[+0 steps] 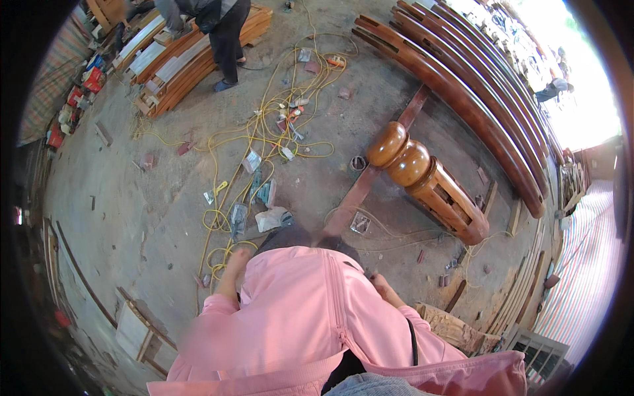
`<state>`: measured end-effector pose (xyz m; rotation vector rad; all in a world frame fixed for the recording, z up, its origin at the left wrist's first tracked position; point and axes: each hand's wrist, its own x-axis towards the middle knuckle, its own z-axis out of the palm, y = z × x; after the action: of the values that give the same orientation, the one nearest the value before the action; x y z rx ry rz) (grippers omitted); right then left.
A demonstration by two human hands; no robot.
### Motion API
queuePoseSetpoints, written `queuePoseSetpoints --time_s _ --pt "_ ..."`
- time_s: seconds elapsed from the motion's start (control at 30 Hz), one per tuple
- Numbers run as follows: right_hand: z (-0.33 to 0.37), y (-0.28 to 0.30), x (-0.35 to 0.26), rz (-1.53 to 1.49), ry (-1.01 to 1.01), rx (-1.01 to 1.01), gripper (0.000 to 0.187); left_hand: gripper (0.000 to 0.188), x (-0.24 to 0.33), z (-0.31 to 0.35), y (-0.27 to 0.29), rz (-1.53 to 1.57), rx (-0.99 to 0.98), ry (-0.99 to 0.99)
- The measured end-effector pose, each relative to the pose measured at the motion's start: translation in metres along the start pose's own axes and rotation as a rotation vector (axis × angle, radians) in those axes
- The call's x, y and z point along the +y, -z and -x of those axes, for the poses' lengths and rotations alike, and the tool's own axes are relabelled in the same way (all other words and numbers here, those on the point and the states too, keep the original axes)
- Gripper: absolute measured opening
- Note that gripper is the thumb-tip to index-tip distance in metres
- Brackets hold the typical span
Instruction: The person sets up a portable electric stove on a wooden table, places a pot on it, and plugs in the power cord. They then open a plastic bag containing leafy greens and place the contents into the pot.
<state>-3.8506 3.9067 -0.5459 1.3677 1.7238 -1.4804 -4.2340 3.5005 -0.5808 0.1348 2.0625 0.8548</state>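
Observation:
My left hand hangs low beside my pink jacket, close to a yellow cord; its fingers are blurred. On the other side my right hand is down by my thigh, its fingers partly hidden. Nothing can be made out in either hand. Ahead of my legs lie a crumpled pale sheet, a clear plastic packet and a teal object. A glossy turned wooden post with rounded knobs and a slotted shaft rests across a reddish-brown board to the front right.
Long curved varnished beams lie side by side at the far right. Tangled yellow cords with scattered scraps cover the middle floor. A co-worker stands by stacked curved timbers at far left. Wooden strips lie at right.

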Motion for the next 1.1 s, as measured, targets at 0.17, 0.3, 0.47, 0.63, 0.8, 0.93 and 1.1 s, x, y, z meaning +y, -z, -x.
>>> queuePoseSetpoints --time_s 0.17,0.3,0.47,0.63,0.8,0.93,1.1 --pt "-0.036 0.033 -0.075 -0.298 0.033 0.157 0.024 0.027 0.13 -0.086 0.076 0.347 0.114 0.044" --pt "-0.067 0.059 -0.14 -0.405 0.103 0.165 0.022 0.026 0.205 -0.128 0.091 0.352 0.135 -0.02" --pt "-0.121 0.097 -0.186 -0.354 0.003 0.026 0.023 0.026 0.221 -0.174 0.062 0.412 0.054 0.016" --pt "-0.202 0.181 -0.233 0.199 0.084 -0.018 0.026 0.025 0.181 -0.197 0.03 0.326 0.15 0.213" --pt "-0.282 0.342 -0.339 0.307 0.202 0.035 0.015 0.019 0.224 -0.207 -0.006 0.72 0.194 0.581" --pt "-0.327 0.465 -0.455 -0.015 0.241 0.299 0.023 0.017 0.333 -0.28 -0.058 0.795 0.082 0.38" --pt "-0.371 0.542 -0.569 0.23 0.428 0.299 0.024 0.032 0.473 -0.409 -0.083 0.258 0.128 -0.162"
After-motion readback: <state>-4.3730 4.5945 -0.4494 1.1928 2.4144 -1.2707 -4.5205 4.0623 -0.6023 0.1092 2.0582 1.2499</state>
